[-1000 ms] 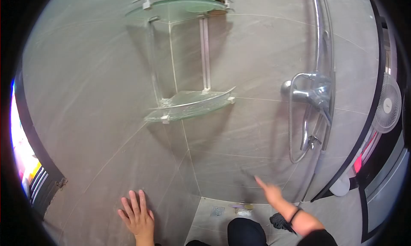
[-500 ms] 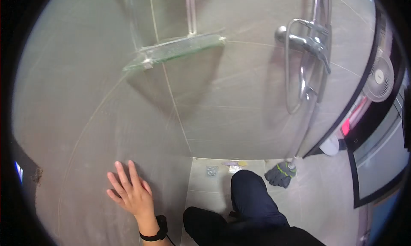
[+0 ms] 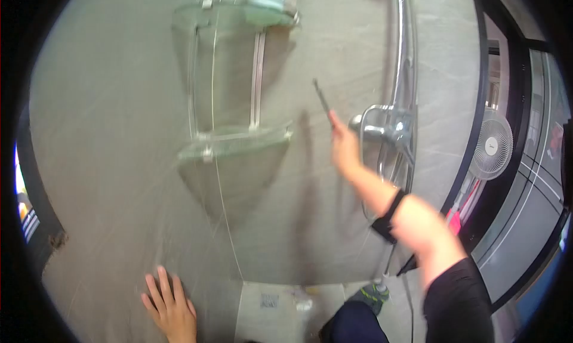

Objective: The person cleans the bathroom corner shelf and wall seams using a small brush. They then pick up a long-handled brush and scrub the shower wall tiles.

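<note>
My left hand [image 3: 173, 312] rests with its fingers spread against the grey tiled wall [image 3: 107, 182] at the lower left, holding nothing. Raised toward the middle of the view is my right hand [image 3: 345, 145], closed around a thin dark stick-like tool [image 3: 322, 96] that points up and to the left. Motion blur hides what kind of tool it is. This hand is close to the chrome shower mixer [image 3: 391, 130], on its left side. Farther left, a glass corner shelf [image 3: 239, 143] is fixed to the walls.
Above sits an upper glass shelf [image 3: 236, 14] bearing a light blue item. A floor drain [image 3: 269, 300] and a grey mop head [image 3: 367, 298] are on the floor below. A white fan [image 3: 491, 146] stands at the right, beyond a dark frame.
My right arm has come into view from the lower right, raised with the dark tool. The view has tilted upward, so the shelves and my left hand appear lower. My left hand stays spread.
</note>
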`<state>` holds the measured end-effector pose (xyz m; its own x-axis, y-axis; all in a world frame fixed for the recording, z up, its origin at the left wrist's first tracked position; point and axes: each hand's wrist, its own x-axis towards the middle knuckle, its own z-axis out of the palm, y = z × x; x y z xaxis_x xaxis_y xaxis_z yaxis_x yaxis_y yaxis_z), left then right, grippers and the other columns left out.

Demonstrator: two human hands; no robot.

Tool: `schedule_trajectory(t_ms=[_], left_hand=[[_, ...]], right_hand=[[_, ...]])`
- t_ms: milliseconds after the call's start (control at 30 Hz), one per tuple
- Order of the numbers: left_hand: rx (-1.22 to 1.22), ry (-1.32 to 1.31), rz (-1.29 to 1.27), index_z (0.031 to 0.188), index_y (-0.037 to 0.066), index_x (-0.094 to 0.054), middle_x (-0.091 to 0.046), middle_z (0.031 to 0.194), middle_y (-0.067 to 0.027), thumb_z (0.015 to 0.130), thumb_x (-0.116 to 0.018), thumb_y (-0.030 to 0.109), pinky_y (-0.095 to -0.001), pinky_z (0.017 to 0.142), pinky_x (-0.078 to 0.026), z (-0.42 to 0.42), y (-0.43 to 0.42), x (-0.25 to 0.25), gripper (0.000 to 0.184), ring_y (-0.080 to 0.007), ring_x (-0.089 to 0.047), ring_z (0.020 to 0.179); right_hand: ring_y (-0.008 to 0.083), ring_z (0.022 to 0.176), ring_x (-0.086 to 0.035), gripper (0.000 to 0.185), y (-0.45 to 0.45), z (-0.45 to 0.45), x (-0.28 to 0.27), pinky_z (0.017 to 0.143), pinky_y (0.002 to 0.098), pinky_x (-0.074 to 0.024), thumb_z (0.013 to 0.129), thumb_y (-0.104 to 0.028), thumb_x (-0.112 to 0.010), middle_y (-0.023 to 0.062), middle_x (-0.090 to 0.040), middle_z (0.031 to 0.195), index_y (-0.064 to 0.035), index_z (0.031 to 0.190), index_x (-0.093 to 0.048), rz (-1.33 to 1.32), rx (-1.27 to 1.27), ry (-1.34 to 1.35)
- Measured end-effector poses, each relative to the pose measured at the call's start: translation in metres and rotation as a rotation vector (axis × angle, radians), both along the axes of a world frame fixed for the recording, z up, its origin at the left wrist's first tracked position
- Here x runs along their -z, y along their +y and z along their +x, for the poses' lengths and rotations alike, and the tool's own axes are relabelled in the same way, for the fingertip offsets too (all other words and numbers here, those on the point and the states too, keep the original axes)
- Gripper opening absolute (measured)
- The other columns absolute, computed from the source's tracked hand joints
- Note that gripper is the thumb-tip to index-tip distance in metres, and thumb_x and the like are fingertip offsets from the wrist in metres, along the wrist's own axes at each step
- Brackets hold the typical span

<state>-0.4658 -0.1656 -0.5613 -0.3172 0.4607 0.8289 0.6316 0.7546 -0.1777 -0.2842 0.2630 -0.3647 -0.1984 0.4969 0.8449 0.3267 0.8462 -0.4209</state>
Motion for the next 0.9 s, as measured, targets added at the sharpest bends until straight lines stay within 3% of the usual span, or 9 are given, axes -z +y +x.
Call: schedule_trajectory(t_ms=[100,200,300,333,400,500,600,767,900], left_hand=[[-0.005,0.056,-0.114,0.111,0.014,-0.062,-0.042,0.141,-0.0091,0.075,-0.059,0.016,-0.0498,0.103,-0.028,0.009,-0.008,-0.022,0.036,-0.0339,-0.035,0.131],[-0.023,0.058,-0.149,0.116,0.017,-0.06,-0.041,0.142,-0.0061,0.077,-0.059,0.021,-0.0483,0.101,-0.031,0.011,-0.007,-0.024,0.039,-0.0311,-0.037,0.13],[-0.035,0.05,-0.153,0.118,0.018,-0.059,-0.042,0.142,-0.0046,0.079,-0.058,0.022,-0.0477,0.101,-0.031,0.013,-0.008,-0.022,0.039,-0.0295,-0.038,0.13],[-0.044,0.054,-0.152,0.118,0.019,-0.059,-0.042,0.142,-0.0047,0.079,-0.058,0.022,-0.0475,0.101,-0.031,0.013,-0.008,-0.022,0.039,-0.0295,-0.038,0.13],[-0.071,0.07,-0.154,0.118,0.019,-0.059,-0.043,0.141,-0.0044,0.08,-0.058,0.022,-0.0477,0.101,-0.03,0.014,-0.007,-0.021,0.039,-0.0292,-0.038,0.13],[-0.076,0.081,-0.147,0.118,0.02,-0.059,-0.042,0.142,-0.0039,0.08,-0.057,0.022,-0.0484,0.102,-0.03,0.013,-0.003,-0.019,0.038,-0.029,-0.038,0.131],[-0.076,0.056,-0.161,0.118,0.02,-0.059,-0.041,0.143,-0.0041,0.08,-0.057,0.022,-0.0491,0.102,-0.029,0.012,-0.005,-0.019,0.038,-0.0297,-0.037,0.131],[-0.073,0.026,-0.187,0.119,0.02,-0.059,-0.04,0.143,-0.0047,0.08,-0.058,0.024,-0.0505,0.103,-0.028,0.016,-0.005,-0.021,0.039,-0.0307,-0.036,0.132],[-0.068,0.059,-0.169,0.119,0.02,-0.058,-0.04,0.143,-0.0049,0.079,-0.058,0.024,-0.0508,0.103,-0.028,0.011,-0.003,-0.019,0.039,-0.0306,-0.035,0.132]], right_hand=[[0.0373,0.081,-0.061,0.051,0.039,-0.029,0.029,0.069,0.0439,-0.0453,0.09,-0.005,-0.047,0.0201,-0.064,0.094,-0.0277,0.136,-0.043,0.046,0.262,0.234],[0.0374,0.078,-0.062,0.051,0.05,-0.041,0.125,0.07,0.0408,-0.0477,0.09,-0.004,-0.046,0.0223,-0.062,0.094,-0.0276,0.135,-0.045,0.19,0.184,0.114],[0.0345,0.077,-0.063,0.05,0.049,-0.019,0.119,0.068,0.0375,-0.0476,0.091,-0.004,-0.044,0.0213,-0.063,0.098,-0.0259,0.136,-0.045,0.049,0.06,-0.165],[0.0325,0.073,-0.063,0.05,0.065,-0.02,0.093,0.065,0.0365,-0.047,0.09,-0.004,-0.045,0.0199,-0.065,0.096,-0.0249,0.136,-0.046,0.399,0.092,0.07],[0.0319,0.075,-0.064,0.051,0.058,-0.023,0.051,0.066,0.0374,-0.0477,0.089,-0.003,-0.045,0.0173,-0.065,0.101,-0.0246,0.135,-0.046,0.055,0.086,0.363],[0.0278,0.076,-0.065,0.05,0.047,-0.042,0.062,0.07,0.0382,-0.0491,0.089,-0.003,-0.045,0.0158,-0.063,0.111,-0.0227,0.135,-0.047,-0.041,0.153,0.167],[0.0289,0.078,-0.065,0.047,0.06,-0.06,0.09,0.07,0.0375,-0.049,0.091,-0.008,-0.045,0.0158,-0.063,0.109,-0.0241,0.135,-0.047,0.214,-0.026,-0.015],[0.0323,0.081,-0.064,0.045,0.064,-0.065,0.063,0.072,0.0377,-0.0483,0.091,-0.011,-0.044,0.0196,-0.063,0.096,-0.0299,0.132,-0.049,-0.046,0.095,-0.02],[0.034,0.076,-0.062,0.043,0.039,-0.055,0.065,0.067,0.0441,-0.0474,0.093,-0.014,-0.043,0.0189,-0.062,0.085,-0.0293,0.132,-0.047,0.108,0.163,-0.339]])
